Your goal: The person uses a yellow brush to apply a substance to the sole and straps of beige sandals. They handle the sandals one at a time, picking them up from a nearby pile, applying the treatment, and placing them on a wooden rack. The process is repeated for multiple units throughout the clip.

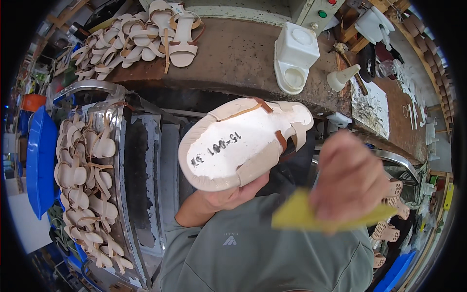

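Workbench [233, 53]: white jug [294, 56]; rack [121, 160] holds sandals [87, 185], probably unfinished.

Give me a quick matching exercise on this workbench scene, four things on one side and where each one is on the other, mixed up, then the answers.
Things:
1. sandal with its sole facing up
2. yellow sheet
3. white plastic jug
4. blue tub

Places:
A. lying on the brown bench top
B. at the far left edge
C. held by the left hand
D. held by the right hand

Pairs: 1-C, 2-D, 3-A, 4-B
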Demonstrator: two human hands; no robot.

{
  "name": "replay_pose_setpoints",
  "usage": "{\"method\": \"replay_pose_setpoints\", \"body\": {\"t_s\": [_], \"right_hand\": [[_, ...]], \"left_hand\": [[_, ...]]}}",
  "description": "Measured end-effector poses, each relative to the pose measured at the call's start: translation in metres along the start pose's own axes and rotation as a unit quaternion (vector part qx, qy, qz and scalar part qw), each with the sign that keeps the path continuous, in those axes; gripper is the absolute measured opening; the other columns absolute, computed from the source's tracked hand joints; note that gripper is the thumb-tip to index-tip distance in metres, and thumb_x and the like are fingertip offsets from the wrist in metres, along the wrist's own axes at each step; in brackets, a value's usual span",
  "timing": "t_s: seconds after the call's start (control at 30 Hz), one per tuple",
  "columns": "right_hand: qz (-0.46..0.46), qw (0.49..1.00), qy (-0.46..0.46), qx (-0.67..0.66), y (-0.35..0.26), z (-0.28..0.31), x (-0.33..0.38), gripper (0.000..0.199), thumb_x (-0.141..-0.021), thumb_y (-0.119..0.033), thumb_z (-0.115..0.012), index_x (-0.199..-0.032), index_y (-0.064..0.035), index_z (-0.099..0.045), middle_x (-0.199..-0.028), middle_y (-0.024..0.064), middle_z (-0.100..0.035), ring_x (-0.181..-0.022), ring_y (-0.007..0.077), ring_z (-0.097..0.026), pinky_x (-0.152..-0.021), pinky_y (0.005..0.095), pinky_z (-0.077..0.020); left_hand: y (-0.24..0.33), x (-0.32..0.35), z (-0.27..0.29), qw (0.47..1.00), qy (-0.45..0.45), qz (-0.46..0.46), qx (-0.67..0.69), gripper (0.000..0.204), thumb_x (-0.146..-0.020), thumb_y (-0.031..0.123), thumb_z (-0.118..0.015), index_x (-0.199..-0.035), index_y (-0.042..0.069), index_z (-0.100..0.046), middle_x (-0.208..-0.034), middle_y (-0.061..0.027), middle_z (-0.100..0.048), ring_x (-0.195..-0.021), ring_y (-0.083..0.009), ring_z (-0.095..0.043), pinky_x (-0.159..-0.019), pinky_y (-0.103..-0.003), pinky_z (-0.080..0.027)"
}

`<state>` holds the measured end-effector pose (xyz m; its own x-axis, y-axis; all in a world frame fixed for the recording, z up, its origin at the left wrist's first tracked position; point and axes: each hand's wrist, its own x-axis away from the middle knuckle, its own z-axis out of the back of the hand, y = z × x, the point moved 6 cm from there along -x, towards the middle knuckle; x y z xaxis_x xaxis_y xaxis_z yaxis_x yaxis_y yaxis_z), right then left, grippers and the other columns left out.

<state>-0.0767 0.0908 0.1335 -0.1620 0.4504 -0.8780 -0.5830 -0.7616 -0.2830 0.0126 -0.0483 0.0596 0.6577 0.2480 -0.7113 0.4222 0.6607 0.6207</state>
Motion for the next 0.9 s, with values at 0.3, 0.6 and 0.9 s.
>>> {"method": "replay_pose_setpoints", "body": {"t_s": [0.3, 0.6, 0.9], "right_hand": [[-0.081, 0.993, 0.070, 0.051, 0.003, 0.027, 0.017, 0.019, -0.076, -0.021, -0.070, -0.087, -0.0051, -0.067, -0.081, 0.0050, -0.065, -0.065, 0.0141, -0.054, -0.058, 0.0292, -0.0395], [-0.038, 0.999, 0.037, 0.005, -0.019, 0.031, 0.007, 0.013, -0.081, -0.014, -0.062, -0.072, -0.0048, -0.063, -0.065, 0.0033, -0.059, -0.053, 0.0149, -0.049, -0.056, 0.0270, -0.0388], [-0.632, 0.757, 0.064, -0.150, 0.058, 0.029, 0.133, 0.030, -0.089, -0.025, -0.056, -0.104, 0.0013, -0.061, -0.082, 0.0047, -0.062, -0.076, 0.0086, -0.056, -0.070, 0.0241, -0.0456]], "left_hand": [[-0.001, -0.004, 0.009, 0.997, 0.044, 0.040, 0.058, 0.029, -0.067, -0.003, -0.068, -0.096, 0.001, -0.067, -0.101, -0.0135, -0.065, -0.097, -0.0259, -0.062, -0.089, -0.036, -0.043], [-0.008, -0.001, 0.006, 0.992, 0.053, 0.097, 0.054, 0.032, -0.065, -0.002, -0.066, -0.097, 0.003, -0.068, -0.102, -0.0139, -0.065, -0.098, -0.0295, -0.061, -0.092, -0.039, -0.042], [-0.067, -0.025, 0.033, 0.973, 0.035, 0.062, 0.219, 0.037, -0.057, 0.011, -0.082, -0.089, -0.002, -0.068, -0.098, -0.0138, -0.066, -0.091, -0.0207, -0.063, -0.083, -0.034, -0.048]]}}
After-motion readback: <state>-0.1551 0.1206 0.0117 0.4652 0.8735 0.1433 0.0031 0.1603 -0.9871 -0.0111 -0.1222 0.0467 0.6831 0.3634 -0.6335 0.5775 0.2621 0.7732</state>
